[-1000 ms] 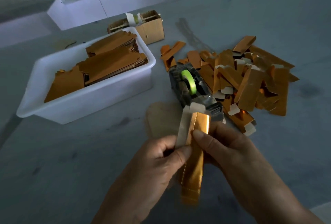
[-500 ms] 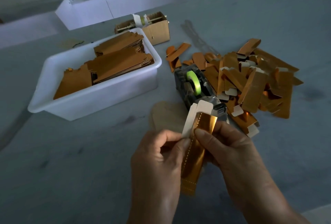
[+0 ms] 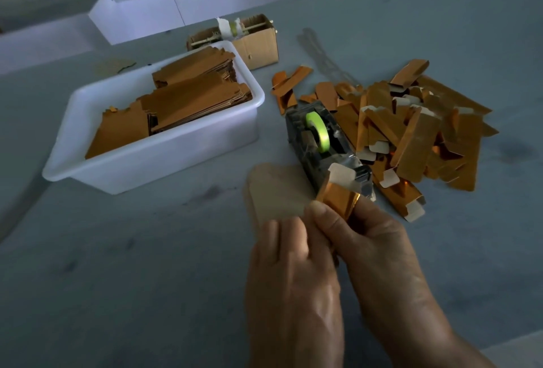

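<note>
Head view of carton folding at a grey table. The right hand, lower centre of the frame, gripped a gold carton between thumb and fingers. Only the carton's upper end and its pale flap showed above the thumb; the rest was hidden behind both hands. The left hand lay just left of it, its back to the camera and its fingers curled and blurred. Whether they held the carton could not be told. Both forearms were cut off by the bottom edge.

The carton's top end stood in front of the near end of a tape dispenser, which carried a green tape roll. Any lettering on the dispenser was too dim to read. A tan card lay partly under the hands and the dispenser.

Right of centre lay a loose pile of gold cartons, overlapping so that single pieces were hard to separate. At centre left a white tub held stacked flat gold blanks. Behind it stood a brown cardboard box, partly hidden by the tub's rim, its contents unclear.
</note>
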Demonstrator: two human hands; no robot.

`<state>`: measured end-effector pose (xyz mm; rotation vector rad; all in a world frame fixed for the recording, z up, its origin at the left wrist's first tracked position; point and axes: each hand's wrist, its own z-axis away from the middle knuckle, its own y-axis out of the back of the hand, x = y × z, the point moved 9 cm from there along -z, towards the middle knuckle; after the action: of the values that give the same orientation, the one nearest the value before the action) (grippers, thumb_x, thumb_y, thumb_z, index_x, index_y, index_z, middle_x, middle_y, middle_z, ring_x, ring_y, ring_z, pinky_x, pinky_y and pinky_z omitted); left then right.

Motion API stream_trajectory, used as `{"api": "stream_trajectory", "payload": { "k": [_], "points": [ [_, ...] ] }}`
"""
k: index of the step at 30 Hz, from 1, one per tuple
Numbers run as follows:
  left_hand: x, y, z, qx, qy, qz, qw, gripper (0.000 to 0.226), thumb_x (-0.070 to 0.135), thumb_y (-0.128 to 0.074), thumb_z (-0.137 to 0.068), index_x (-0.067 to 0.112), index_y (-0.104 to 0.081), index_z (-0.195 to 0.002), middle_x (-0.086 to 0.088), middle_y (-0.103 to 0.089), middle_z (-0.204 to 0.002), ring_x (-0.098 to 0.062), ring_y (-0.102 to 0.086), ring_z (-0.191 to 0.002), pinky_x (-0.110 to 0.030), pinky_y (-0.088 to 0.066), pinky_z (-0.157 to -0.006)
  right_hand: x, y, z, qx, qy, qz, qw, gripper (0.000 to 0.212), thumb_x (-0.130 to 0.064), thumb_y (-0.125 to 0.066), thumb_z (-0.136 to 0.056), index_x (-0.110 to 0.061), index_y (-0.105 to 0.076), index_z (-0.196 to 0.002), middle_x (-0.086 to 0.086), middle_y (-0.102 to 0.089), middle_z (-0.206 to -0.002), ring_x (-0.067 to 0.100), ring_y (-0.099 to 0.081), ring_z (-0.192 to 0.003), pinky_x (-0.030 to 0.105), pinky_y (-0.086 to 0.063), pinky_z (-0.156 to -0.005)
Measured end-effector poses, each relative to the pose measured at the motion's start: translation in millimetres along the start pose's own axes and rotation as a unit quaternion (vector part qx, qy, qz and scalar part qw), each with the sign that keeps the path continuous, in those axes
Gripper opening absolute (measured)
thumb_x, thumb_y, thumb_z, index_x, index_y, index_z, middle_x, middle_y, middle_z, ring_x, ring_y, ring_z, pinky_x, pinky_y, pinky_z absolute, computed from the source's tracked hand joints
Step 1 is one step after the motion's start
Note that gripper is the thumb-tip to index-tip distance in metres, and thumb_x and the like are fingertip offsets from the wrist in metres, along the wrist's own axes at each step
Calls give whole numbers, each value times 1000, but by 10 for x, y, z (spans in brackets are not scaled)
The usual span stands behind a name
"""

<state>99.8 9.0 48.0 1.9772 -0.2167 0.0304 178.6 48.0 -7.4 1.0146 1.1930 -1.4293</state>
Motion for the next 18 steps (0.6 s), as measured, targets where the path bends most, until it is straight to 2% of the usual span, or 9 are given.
{"api": "stream_trajectory", "payload": {
  "k": [2, 3, 5, 6, 8, 10, 12, 16, 18],
  "points": [
    [-192, 33, -20, 8, 53, 156, 986, 32, 2, -70, -72, 21, -76, -97, 0, -57, -73, -15, -53, -69, -25, -45, -46, -44, -5, -28, -5, 9, -26, 1000, 19, -40, -64, -64, -23, -69, -71, -2, -65, -62, 8, -63, -62, 22, -52, -60],
    [-360, 41, -29, 18, 117, 265, 957, 29, 5, -75, -75, 29, -75, -93, 4, -60, -73, -10, -56, -62, -22, -47, -49, -77, -31, -41, -15, 16, -43, 999, 13, -35, -64, -66, -25, -70, -70, -5, -66, -63, 7, -64, -63, 21, -53, -62],
    [-615, -129, 7, -26, 252, 472, 844, 16, 24, -81, -70, 33, -73, -81, 4, -64, -64, -7, -53, -46, -19, -43, -43, -139, -82, -51, -31, 35, -55, 997, 6, -31, -64, -68, -30, -70, -67, -10, -66, -61, 2, -63, -62, 15, -51, -60],
    [-670, -222, 16, -69, 290, 526, 796, 18, 33, -80, -62, 29, -72, -78, 2, -63, -58, -9, -51, -42, -19, -40, -40, -149, -107, -50, -35, 40, -52, 997, 6, -29, -64, -69, -30, -69, -66, -12, -64, -58, 0, -61, -60, 13, -49, -58],
    [-698, -269, -19, -133, 291, 554, 769, 29, 43, -72, -55, 22, -72, -75, -2, -59, -52, -12, -48, -41, -20, -38, -39, -145, -151, -40, -42, 39, -30, 998, 10, -27, -65, -76, -27, -67, -66, -10, -61, -56, 2, -59, -56, 14, -49, -55],
    [-746, -233, -67, -121, 293, 552, 771, 26, 38, -70, -57, 17, -72, -72, -3, -54, -48, -11, -45, -39, -18, -35, -37, -189, -161, -31, -42, 53, 31, 997, 15, -38, -61, -77, -24, -65, -70, -6, -61, -60, 7, -60, -59, 22, -53, -59],
    [-801, -242, -64, -88, 319, 568, 754, 18, 29, -69, -61, 12, -72, -68, -2, -52, -45, -7, -41, -36, -16, -32, -35, -361, -15, -40, 2, 117, 142, 983, 23, -51, -52, -74, -31, -63, -79, -9, -64, -74, 4, -62, -71, 19, -54, -64],
    [-903, -254, -94, -30, 365, 646, 670, 14, 23, -67, -62, 10, -70, -67, -5, -57, -56, -14, -43, -47, -16, -31, -39, -779, 465, -167, 134, 212, 281, 927, 5, -36, -54, -85, -37, -59, -85, -11, -60, -91, -1, -56, -73, 11, -42, -52],
    [-936, -248, -131, -5, 374, 680, 631, 11, 19, -66, -66, 8, -68, -69, -5, -59, -59, -8, -46, -45, -12, -32, -35, -807, 550, -338, 119, 195, 322, 919, 11, -29, -55, -87, -34, -60, -79, -8, -61, -85, 1, -57, -68, 14, -36, -55]
  ]
}}
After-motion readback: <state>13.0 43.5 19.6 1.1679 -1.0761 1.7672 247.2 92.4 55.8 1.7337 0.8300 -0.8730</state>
